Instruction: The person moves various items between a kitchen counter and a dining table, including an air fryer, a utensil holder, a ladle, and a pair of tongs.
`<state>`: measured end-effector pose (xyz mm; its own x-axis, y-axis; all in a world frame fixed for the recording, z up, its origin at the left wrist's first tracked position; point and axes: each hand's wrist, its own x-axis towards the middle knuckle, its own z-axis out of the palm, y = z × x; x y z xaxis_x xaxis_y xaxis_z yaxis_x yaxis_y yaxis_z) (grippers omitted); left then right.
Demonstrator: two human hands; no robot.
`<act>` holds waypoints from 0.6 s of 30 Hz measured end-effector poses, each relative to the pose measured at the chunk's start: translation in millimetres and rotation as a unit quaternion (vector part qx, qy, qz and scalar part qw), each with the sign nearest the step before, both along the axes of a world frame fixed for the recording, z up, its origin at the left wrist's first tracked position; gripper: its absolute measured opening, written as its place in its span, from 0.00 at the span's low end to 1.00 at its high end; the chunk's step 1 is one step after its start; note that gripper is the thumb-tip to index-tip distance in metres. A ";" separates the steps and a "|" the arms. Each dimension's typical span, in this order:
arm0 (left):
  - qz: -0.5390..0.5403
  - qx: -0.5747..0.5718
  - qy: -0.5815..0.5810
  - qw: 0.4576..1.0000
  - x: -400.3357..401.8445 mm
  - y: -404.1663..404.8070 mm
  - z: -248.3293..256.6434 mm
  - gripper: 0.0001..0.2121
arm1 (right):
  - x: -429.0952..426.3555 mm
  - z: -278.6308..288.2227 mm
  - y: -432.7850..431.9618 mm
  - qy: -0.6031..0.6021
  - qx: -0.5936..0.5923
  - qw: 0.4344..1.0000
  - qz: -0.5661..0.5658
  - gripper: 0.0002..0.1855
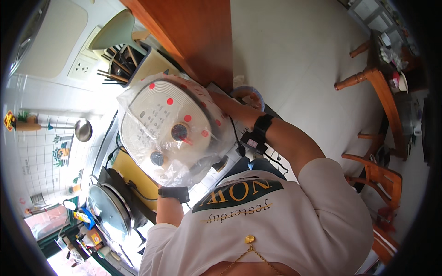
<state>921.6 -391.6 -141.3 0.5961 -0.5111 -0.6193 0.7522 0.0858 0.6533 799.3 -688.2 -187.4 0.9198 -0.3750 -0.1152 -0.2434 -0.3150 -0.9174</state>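
A cream air fryer with two round knobs and printed icons fills the space before me. A clear plastic bag with red dots covers it. My right forearm reaches around its right side, and my right hand is mostly hidden behind the bag. From below, my left arm goes to its near left side; only a sliver of my left hand shows at the bag's edge. The air fryer is between both hands, fingers hidden. A black power cord hangs beside it. Black devices are strapped to both wrists.
A utensil holder with chopsticks stands behind the air fryer, by a wooden door. A lidded pan and a yellow board lie left. A bowl sits beyond my right forearm. Wooden furniture stands far right.
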 end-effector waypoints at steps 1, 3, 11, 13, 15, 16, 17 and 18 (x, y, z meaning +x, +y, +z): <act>0.007 0.000 -0.003 1.000 -0.1 1.3 0.7 0.22 | -3.4 10.9 4.9 -0.002 -0.011 1.000 -0.008 0.29; 0.025 0.007 -0.005 1.000 -8.4 16.5 2.3 0.22 | -10.9 47.1 12.7 -0.022 0.024 0.999 -0.013 0.28; 0.043 0.032 -0.056 0.997 -40.1 52.1 46.8 0.22 | -38.1 36.1 27.5 0.045 0.069 0.996 -0.040 0.26; 0.047 0.032 -0.072 0.996 -55.3 56.5 59.3 0.22 | -64.3 66.8 38.0 0.038 0.067 0.996 -0.043 0.26; 0.038 0.022 -0.094 0.995 -75.7 51.3 74.6 0.22 | -95.1 81.9 43.2 0.001 0.023 0.998 -0.056 0.25; 0.029 0.015 -0.108 0.994 -85.7 45.2 83.3 0.22 | -113.2 88.8 43.0 -0.031 -0.018 0.997 -0.068 0.24; 0.019 0.005 -0.119 0.993 -99.4 37.7 87.5 0.22 | -133.4 118.2 41.6 -0.044 0.040 0.998 -0.035 0.23; 0.003 -0.004 -0.136 0.991 -114.8 26.4 97.3 0.22 | -158.9 108.3 37.6 -0.034 -0.136 0.990 -0.013 0.23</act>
